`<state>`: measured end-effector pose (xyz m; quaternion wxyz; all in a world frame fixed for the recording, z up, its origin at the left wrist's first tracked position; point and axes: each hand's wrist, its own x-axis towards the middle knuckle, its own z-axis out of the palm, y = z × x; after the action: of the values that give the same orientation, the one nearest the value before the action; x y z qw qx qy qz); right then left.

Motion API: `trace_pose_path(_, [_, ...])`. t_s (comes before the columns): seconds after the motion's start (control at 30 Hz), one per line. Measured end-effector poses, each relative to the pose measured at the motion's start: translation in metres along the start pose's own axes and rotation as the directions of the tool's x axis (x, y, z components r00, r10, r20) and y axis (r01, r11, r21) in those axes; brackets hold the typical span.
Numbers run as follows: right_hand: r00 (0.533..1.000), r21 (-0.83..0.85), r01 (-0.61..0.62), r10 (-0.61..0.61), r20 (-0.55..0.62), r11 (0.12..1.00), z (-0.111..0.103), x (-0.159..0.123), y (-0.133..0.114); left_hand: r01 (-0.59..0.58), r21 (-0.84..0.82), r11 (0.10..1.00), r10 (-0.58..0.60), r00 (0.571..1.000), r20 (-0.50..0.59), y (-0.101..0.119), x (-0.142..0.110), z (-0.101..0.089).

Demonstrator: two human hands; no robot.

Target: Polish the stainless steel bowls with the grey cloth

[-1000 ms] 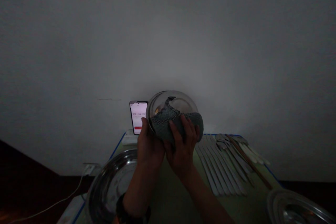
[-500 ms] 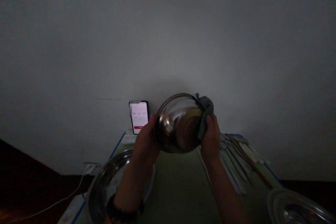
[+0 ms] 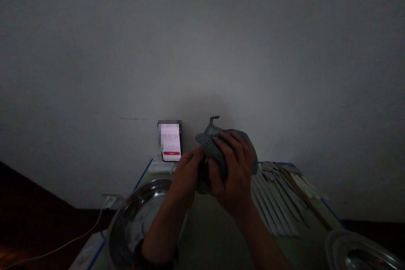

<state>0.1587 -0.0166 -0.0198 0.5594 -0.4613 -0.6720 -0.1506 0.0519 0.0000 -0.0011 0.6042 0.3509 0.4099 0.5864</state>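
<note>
The cloth [image 3: 213, 147] is grey-green, soft and creased, with a dark checked border and a thin twisted corner that sticks up just beyond the fingers. It lies bunched over the bowl [image 3: 202, 179], under the right hand [image 3: 234, 173], whose fingers are spread and curved, holding it against the bowl. The left hand [image 3: 186, 175] has its fingers drawn in narrow on the bowl's near left side, their tips beside the cloth's edge. Cloth and bowl are held up over the green worktop [image 3: 210, 232]. Most of the bowl is hidden; a dark curved part shows between the two hands, and what is inside it I cannot tell.

Left of the fingers and nearer the person, a wide shiny metal basin [image 3: 114, 223] stands partly behind the left forearm; pale reflections show on its floor. Well to the right of the fingers and nearer the person, a second metal vessel [image 3: 343, 240] is cut off by the view, its inside glinting too dimly to read. Between it and the fingers lie a row of pale-handled cutlery [image 3: 274, 209], spoons [image 3: 268, 171] and brown chopsticks [image 3: 305, 198].
</note>
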Motion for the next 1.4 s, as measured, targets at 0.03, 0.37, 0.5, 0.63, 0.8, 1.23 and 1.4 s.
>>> trace_pose_path(0.03, [1.000, 0.005, 0.006, -0.007, 0.013, 1.000, -0.001, 0.000, 0.001, -0.005, 0.001, 1.000, 0.005, 1.000, 0.013, 0.000, 0.000, 0.000])
trace_pose_path(0.37, [0.794, 0.408, -0.546, 0.608, -0.028, 0.732, -0.007, 0.009, 0.035, -0.067, -0.298, 0.952, 0.093, 0.993, 0.074, 0.005, 0.002, -0.005])
trace_pose_path(0.5, [0.737, 0.516, -0.577, 0.676, -0.006, 0.633, -0.005, 0.011, 0.025, -0.072, -0.520, 0.851, 0.122, 0.991, 0.062, 0.010, 0.002, -0.003])
trace_pose_path(0.63, [0.778, 0.507, -0.536, 0.628, -0.012, 0.675, -0.002, 0.010, 0.017, -0.012, -0.498, 0.867, 0.046, 0.997, 0.055, 0.015, 0.008, -0.007])
trace_pose_path(0.8, [0.790, 0.408, -0.576, 0.610, 0.058, 0.708, -0.001, 0.007, 0.022, -0.093, -0.280, 0.955, 0.078, 0.995, -0.065, 0.015, 0.011, -0.014])
trace_pose_path(1.23, [0.994, 0.089, -0.027, 0.018, 0.103, 0.996, -0.010, 0.007, -0.008, -0.027, 0.046, 0.999, 0.025, 0.999, 0.048, 0.007, 0.001, -0.013])
trace_pose_path(1.4, [0.966, 0.243, -0.257, 0.248, 0.070, 0.935, -0.013, 0.011, 0.011, -0.029, 0.136, 0.990, 0.017, 0.996, 0.087, 0.013, -0.003, -0.015])
